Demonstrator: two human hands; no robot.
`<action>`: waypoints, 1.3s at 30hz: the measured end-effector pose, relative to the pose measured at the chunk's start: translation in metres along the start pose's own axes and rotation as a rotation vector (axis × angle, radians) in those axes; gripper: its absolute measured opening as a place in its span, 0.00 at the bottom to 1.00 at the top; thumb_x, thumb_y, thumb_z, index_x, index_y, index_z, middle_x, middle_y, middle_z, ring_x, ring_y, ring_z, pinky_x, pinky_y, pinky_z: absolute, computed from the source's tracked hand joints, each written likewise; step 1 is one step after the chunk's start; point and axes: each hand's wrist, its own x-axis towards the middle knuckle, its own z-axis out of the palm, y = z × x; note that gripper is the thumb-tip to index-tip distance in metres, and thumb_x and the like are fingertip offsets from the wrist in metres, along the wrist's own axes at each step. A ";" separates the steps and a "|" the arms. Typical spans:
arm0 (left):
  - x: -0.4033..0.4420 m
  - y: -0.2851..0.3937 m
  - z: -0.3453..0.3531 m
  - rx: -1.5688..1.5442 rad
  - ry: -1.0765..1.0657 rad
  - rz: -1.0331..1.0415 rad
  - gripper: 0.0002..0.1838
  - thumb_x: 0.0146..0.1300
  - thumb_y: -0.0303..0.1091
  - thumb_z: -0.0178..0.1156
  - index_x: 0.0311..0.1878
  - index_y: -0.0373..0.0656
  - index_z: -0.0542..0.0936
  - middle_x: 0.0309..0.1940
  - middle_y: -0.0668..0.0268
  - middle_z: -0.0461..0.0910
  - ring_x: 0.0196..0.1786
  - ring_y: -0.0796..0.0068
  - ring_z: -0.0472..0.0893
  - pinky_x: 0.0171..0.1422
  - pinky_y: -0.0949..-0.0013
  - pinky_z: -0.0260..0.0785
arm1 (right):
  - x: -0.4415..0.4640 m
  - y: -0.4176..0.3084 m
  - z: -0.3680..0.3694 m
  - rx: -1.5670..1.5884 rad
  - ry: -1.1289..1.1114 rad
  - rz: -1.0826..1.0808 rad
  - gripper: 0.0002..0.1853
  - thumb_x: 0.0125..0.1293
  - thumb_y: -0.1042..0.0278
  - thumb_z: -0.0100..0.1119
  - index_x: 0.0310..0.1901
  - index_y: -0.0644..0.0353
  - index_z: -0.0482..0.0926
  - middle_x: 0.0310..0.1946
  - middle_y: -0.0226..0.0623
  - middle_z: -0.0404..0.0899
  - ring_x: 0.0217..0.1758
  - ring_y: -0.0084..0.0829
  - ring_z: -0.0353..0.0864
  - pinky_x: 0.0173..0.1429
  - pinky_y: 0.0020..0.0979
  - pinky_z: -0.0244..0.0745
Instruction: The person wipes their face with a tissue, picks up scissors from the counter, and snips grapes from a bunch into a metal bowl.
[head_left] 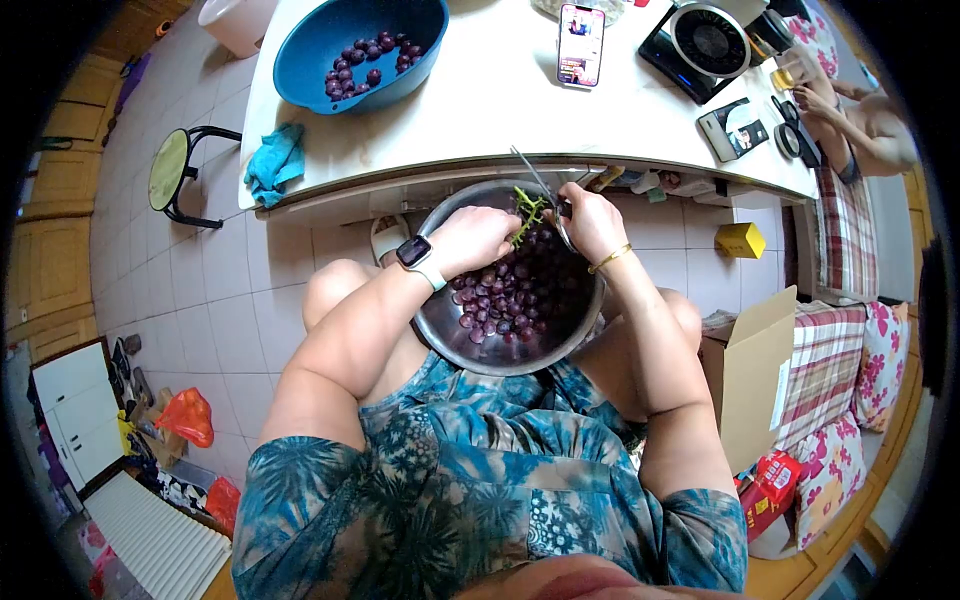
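A steel bowl (470, 352) rests on my lap with many loose purple grapes (507, 300) in it. My left hand (478, 238), with a watch on its wrist, is closed on a green grape stem (528, 214) over the bowl. Most of the berries are off the visible part of this stem. In my right hand (592, 226) is a pair of scissors (540, 172), its blades pointing up and left beside the stem. My fingers partly cover the scissor handles.
On the white table (490, 110) stand a blue basin (425, 75) with grapes, a phone (581, 46) and a round-topped cooker (708, 42). A teal cloth (275, 165) hangs at its left corner. Another person (860, 130) sits at right. A cardboard box (745, 370) stands right of me.
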 end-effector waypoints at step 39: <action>0.010 -0.018 -0.035 -0.569 0.440 -0.184 0.07 0.65 0.27 0.67 0.42 0.34 0.81 0.35 0.58 0.87 0.40 0.73 0.86 0.47 0.67 0.78 | -0.004 -0.005 -0.064 0.941 -0.410 0.202 0.18 0.76 0.47 0.56 0.45 0.56 0.77 0.22 0.29 0.78 0.22 0.22 0.79 0.26 0.22 0.70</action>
